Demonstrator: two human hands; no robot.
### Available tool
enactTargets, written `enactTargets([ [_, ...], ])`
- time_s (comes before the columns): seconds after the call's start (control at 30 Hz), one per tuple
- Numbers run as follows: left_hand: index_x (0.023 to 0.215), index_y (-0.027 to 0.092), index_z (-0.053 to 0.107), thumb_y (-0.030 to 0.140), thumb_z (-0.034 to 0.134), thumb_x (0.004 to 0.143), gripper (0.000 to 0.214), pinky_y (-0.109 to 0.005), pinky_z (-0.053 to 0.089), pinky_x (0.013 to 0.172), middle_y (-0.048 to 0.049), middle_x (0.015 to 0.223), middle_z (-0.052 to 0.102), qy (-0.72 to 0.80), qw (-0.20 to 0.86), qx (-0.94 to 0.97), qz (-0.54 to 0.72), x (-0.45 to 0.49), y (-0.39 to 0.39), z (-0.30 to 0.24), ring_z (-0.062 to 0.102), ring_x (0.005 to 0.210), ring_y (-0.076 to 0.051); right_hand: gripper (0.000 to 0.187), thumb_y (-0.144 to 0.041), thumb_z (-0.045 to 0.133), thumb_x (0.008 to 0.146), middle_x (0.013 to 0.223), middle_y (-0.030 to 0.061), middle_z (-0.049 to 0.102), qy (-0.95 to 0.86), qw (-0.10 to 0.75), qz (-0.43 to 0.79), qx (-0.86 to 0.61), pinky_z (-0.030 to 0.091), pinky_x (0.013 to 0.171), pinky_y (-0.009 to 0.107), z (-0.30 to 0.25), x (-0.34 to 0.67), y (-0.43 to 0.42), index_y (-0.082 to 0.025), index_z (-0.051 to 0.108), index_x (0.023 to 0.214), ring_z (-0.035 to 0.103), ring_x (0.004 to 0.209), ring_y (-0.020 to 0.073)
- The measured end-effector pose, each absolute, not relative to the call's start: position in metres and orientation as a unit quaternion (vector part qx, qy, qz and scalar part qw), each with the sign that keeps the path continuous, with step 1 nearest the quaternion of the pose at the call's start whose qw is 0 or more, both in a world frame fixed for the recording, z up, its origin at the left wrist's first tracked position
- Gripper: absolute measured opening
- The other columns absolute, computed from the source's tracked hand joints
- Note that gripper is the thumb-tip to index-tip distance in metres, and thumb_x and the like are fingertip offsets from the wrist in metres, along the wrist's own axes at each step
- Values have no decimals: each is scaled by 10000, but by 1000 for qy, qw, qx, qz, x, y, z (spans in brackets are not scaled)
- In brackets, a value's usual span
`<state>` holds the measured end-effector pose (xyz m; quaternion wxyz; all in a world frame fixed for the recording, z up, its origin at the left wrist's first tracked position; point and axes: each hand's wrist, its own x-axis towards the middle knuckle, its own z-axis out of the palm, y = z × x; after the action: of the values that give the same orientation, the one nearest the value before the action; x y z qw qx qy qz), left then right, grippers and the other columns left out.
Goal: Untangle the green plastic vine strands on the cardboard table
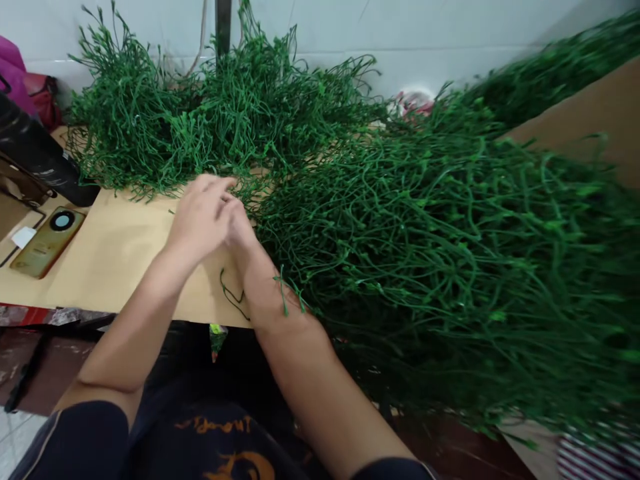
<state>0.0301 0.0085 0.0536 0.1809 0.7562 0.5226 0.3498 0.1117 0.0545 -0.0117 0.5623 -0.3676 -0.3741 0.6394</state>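
Note:
My left hand (200, 213) and my right hand (239, 223) meet above the paper-covered table, just in front of the piles of green stems. The left hand lies partly over the right, its fingers bent and drawn close to the right fingers. Both hands look closed; whatever is between the fingers is hidden. A large heap of thin green artificial stems (400, 220) with small branched tips spreads right beside my right hand and forearm. A few loose stems (285, 293) cling to my right forearm. Another dark stem (233, 293) lies on the brown paper (125, 247) between my forearms.
Another green pile (210, 113) stands along the wall behind my hands. At the left are a phone (47, 243) and a black bottle (45, 153), with a red bag (43, 100) farther back. A cardboard sheet (590, 120) leans at the right. The table's front edge is near my body.

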Motion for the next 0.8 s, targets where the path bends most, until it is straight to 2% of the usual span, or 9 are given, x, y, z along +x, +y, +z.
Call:
enactTargets([
  [0.07,915,168,642,181,632,754,162,-326,389,924,-72,949,602,571,178,720,352,3,19,30,514,1062,-258,414,-600,618,745,551,-63,439,-373,562,639,-371,387,506,184,-10,113,53,-202,552,834,469,548,55],
  [0.13,794,162,642,176,617,760,44,-284,394,792,-44,781,576,595,219,702,325,-17,25,13,539,867,-212,409,-600,608,753,543,-66,422,-370,557,642,-375,370,498,184,-11,110,54,-200,542,809,445,532,52],
  [0.2,674,160,622,168,561,791,132,-253,358,675,-18,661,537,598,267,694,300,-27,25,3,496,688,-157,397,-583,605,765,529,-72,393,-362,551,649,-380,339,482,183,-15,106,57,-196,515,754,395,499,44],
  [0.27,610,165,587,168,503,816,222,-240,321,612,0,593,507,586,303,694,289,-29,20,1,445,597,-129,389,-551,605,782,517,-78,372,-352,549,655,-382,307,465,183,-21,102,60,-192,479,699,337,469,36],
  [0.4,573,177,514,175,457,815,248,-236,303,589,25,534,464,527,338,737,257,-19,8,3,412,547,-116,367,-482,629,792,498,-82,362,-348,543,659,-387,248,439,189,-29,100,63,-182,471,648,277,441,30],
  [0.53,544,183,459,207,451,814,271,-245,294,591,29,519,446,499,323,762,256,-11,-1,0,408,537,-116,390,-487,646,774,462,-87,332,-346,524,668,-400,208,422,192,-28,101,60,-173,484,609,244,419,24],
  [0.8,531,184,436,202,454,812,283,-243,308,578,24,513,429,488,341,761,256,-14,-17,9,407,547,-116,365,-415,589,846,431,-94,312,-302,540,665,-418,265,429,188,-20,102,61,-175,466,600,255,393,27],
])
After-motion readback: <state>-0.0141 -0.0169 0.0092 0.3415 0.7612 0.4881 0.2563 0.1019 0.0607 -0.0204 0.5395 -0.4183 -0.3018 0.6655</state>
